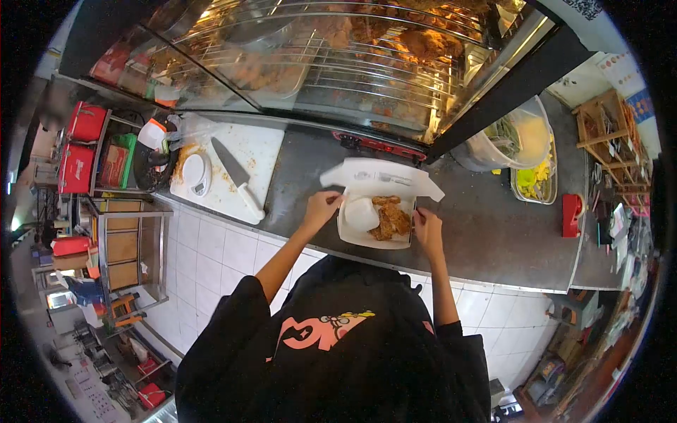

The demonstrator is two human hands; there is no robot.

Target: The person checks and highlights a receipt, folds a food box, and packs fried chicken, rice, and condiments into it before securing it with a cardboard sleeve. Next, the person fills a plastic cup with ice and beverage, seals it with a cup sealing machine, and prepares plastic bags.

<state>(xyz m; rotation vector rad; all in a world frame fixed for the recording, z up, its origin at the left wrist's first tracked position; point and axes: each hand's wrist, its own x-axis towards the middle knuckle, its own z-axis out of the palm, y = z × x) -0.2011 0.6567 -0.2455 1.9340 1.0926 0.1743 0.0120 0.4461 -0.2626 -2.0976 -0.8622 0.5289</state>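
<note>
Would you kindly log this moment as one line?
box: open, browned food and white mound inside | left hand: at left side | right hand: at right side

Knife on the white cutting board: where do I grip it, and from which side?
Probably the white handle, from the near side: the knife lies flat on the board, handle toward the board's near edge, blade pointing away.

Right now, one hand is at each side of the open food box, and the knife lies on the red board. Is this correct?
Not red: the head view shows a white cutting board under the knife. The left hand and right hand flank the open food box.
</note>
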